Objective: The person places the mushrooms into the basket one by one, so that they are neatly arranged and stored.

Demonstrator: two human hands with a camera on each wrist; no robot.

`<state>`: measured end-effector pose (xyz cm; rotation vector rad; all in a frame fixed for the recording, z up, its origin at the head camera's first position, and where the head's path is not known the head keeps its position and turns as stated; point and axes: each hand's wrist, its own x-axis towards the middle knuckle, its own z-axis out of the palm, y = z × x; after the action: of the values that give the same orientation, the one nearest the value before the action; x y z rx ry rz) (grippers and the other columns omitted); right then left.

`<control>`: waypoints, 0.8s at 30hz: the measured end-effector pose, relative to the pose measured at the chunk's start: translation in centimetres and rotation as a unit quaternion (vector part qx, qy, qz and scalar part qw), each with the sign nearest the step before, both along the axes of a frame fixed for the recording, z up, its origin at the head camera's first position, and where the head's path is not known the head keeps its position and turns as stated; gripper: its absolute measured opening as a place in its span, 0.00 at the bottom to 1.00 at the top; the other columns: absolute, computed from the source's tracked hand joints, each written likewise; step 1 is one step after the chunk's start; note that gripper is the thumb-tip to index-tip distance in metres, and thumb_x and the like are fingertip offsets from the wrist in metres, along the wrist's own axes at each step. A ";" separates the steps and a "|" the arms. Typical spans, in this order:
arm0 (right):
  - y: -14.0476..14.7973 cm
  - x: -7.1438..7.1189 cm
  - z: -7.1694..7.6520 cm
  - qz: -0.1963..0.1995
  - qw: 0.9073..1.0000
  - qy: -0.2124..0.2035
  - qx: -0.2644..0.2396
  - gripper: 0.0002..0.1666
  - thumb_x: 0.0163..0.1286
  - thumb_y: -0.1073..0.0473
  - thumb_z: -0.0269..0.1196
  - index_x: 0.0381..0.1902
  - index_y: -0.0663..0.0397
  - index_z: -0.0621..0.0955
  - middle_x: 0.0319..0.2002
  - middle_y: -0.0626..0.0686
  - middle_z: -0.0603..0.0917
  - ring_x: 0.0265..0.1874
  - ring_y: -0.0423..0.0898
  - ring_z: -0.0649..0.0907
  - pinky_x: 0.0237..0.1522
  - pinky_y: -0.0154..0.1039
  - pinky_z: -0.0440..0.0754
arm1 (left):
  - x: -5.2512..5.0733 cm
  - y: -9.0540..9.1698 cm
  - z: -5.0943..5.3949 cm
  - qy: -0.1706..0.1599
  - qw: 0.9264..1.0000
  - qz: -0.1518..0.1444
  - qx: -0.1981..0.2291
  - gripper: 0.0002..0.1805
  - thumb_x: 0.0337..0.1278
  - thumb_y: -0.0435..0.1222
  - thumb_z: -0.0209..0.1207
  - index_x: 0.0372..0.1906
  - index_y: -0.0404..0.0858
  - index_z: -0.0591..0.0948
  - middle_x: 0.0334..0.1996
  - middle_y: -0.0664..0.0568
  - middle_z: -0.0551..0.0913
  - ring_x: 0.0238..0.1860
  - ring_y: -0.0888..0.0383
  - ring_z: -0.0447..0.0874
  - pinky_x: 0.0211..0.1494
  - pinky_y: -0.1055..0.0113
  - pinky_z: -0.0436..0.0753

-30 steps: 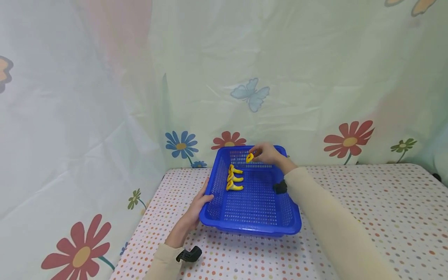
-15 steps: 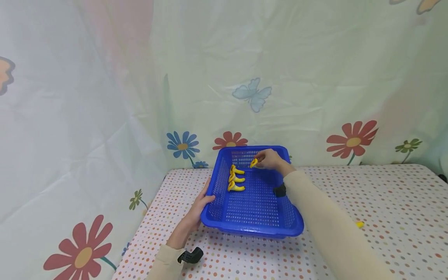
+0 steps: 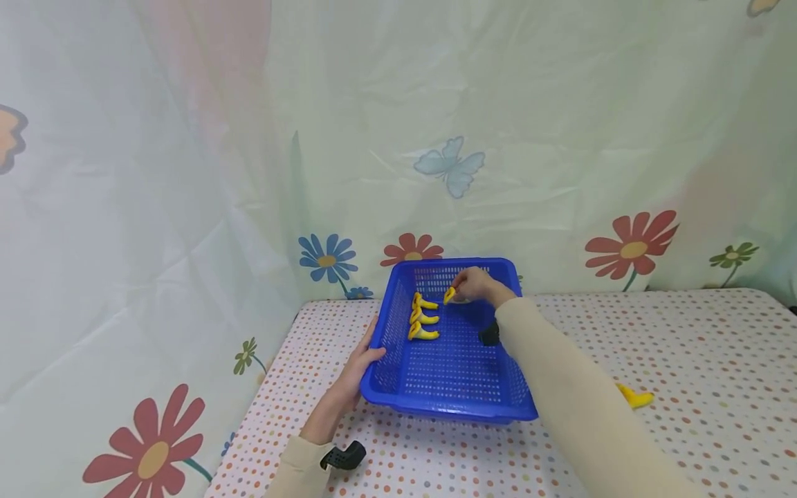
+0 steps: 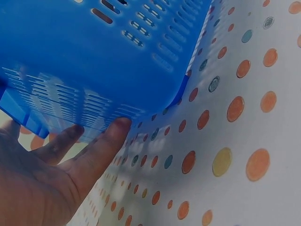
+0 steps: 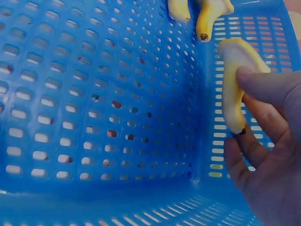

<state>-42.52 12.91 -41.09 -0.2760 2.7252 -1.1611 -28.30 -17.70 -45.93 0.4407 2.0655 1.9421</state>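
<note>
Inside the blue basket (image 3: 448,408), my right hand (image 3: 478,285) pinches a yellow banana-shaped piece (image 3: 449,296) near the far wall. In the right wrist view my thumb lies on the piece (image 5: 231,94), which has a flared end and a dark tip. Three similar yellow pieces (image 3: 425,319) lie in a column along the basket's left side. My left hand (image 3: 349,373) holds the basket's left wall, thumb over the rim; in the left wrist view the fingers of my left hand (image 4: 61,174) spread against the outside of the basket (image 4: 94,52).
Another yellow piece (image 3: 636,398) lies on the dotted tablecloth (image 3: 703,346) to the right, partly behind my right sleeve. A flowered curtain (image 3: 498,207) hangs behind and to the left of the table. The basket's near side looks raised above the cloth.
My right hand has lowered the yellow piece a little farther into the basket, beside the far end of the column. The yellow piece on the cloth has come into view beside my sleeve.
</note>
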 end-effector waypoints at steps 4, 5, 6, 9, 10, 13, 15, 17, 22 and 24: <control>0.3 -0.7 -0.2 -0.012 1.000 -0.018 -0.001 0.18 0.70 0.69 0.66 0.55 0.74 0.81 0.45 0.63 0.84 0.44 0.55 0.82 0.50 0.48 0.84 | 0.0 0.2 0.2 0.005 1.000 -0.006 0.000 0.44 0.75 0.41 0.46 0.87 0.54 0.38 0.86 0.44 0.37 0.83 0.33 0.41 0.78 0.32 0.50; 0.4 -0.7 -0.2 -0.014 1.000 -0.018 -0.004 0.18 0.70 0.70 0.66 0.55 0.74 0.81 0.45 0.63 0.84 0.44 0.55 0.83 0.50 0.48 0.84 | -0.1 0.2 0.2 0.006 1.000 -0.007 0.001 0.44 0.75 0.41 0.46 0.87 0.54 0.39 0.86 0.44 0.38 0.83 0.33 0.41 0.78 0.32 0.50; 0.4 -0.8 -0.2 -0.017 1.000 -0.019 -0.007 0.17 0.70 0.70 0.66 0.54 0.74 0.81 0.45 0.63 0.84 0.44 0.55 0.82 0.51 0.48 0.84 | -0.1 0.2 0.3 0.007 1.000 -0.007 0.001 0.44 0.75 0.41 0.46 0.87 0.54 0.39 0.86 0.44 0.38 0.83 0.33 0.42 0.78 0.32 0.50; 0.4 -0.9 -0.4 -0.015 1.000 -0.017 -0.008 0.16 0.69 0.70 0.67 0.52 0.73 0.82 0.44 0.63 0.84 0.43 0.55 0.82 0.49 0.48 0.84 | -0.2 0.3 0.3 0.006 1.000 -0.004 0.004 0.44 0.74 0.41 0.46 0.87 0.55 0.39 0.86 0.45 0.38 0.83 0.35 0.42 0.79 0.34 0.49; 0.4 -0.9 -0.5 -0.015 1.000 -0.020 -0.007 0.15 0.69 0.70 0.67 0.51 0.72 0.82 0.43 0.63 0.84 0.42 0.55 0.82 0.49 0.47 0.84 | -0.2 0.3 0.3 0.006 1.000 -0.004 0.003 0.44 0.74 0.41 0.46 0.87 0.54 0.39 0.86 0.45 0.38 0.83 0.35 0.41 0.79 0.34 0.49; 0.2 -0.8 -0.9 -0.015 1.000 -0.022 0.002 0.13 0.68 0.69 0.68 0.49 0.71 0.83 0.41 0.61 0.85 0.39 0.53 0.81 0.45 0.44 0.83 | -0.1 0.2 0.2 0.004 1.000 -0.004 0.006 0.44 0.74 0.41 0.47 0.87 0.53 0.39 0.86 0.45 0.39 0.83 0.35 0.42 0.79 0.35 0.50; 0.0 -0.6 -1.1 -0.018 1.000 -0.023 0.007 0.12 0.68 0.69 0.69 0.48 0.70 0.84 0.41 0.61 0.85 0.38 0.51 0.81 0.44 0.43 0.83 | -0.1 0.2 0.1 0.004 1.000 -0.006 0.006 0.45 0.74 0.41 0.47 0.87 0.53 0.38 0.86 0.44 0.39 0.83 0.34 0.44 0.79 0.35 0.51; -0.2 -0.6 -1.3 -0.021 1.000 -0.020 0.009 0.12 0.68 0.69 0.69 0.48 0.70 0.84 0.41 0.61 0.85 0.38 0.51 0.81 0.44 0.43 0.83 | 0.0 0.2 0.0 0.006 1.000 -0.007 0.008 0.45 0.74 0.41 0.47 0.87 0.53 0.38 0.86 0.45 0.39 0.83 0.35 0.44 0.79 0.35 0.51; -0.4 -0.8 -1.5 -0.018 1.000 -0.019 0.012 0.12 0.68 0.69 0.69 0.48 0.70 0.83 0.41 0.60 0.85 0.39 0.51 0.81 0.44 0.43 0.83 | 0.0 0.0 -0.1 0.009 1.000 -0.005 0.007 0.44 0.74 0.41 0.46 0.87 0.54 0.38 0.86 0.45 0.39 0.83 0.34 0.43 0.79 0.35 0.50; -0.3 -0.8 -1.6 -0.013 1.000 -0.020 0.017 0.12 0.68 0.70 0.69 0.48 0.69 0.83 0.42 0.60 0.85 0.39 0.52 0.81 0.44 0.44 0.83 | 0.0 0.0 -0.1 0.008 1.000 -0.003 0.005 0.44 0.74 0.41 0.46 0.87 0.54 0.38 0.86 0.45 0.39 0.83 0.34 0.43 0.79 0.34 0.51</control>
<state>-43.30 12.57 -42.68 -0.2104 2.7192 -1.1146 -28.29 -17.67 -46.07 0.4657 2.0631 1.9531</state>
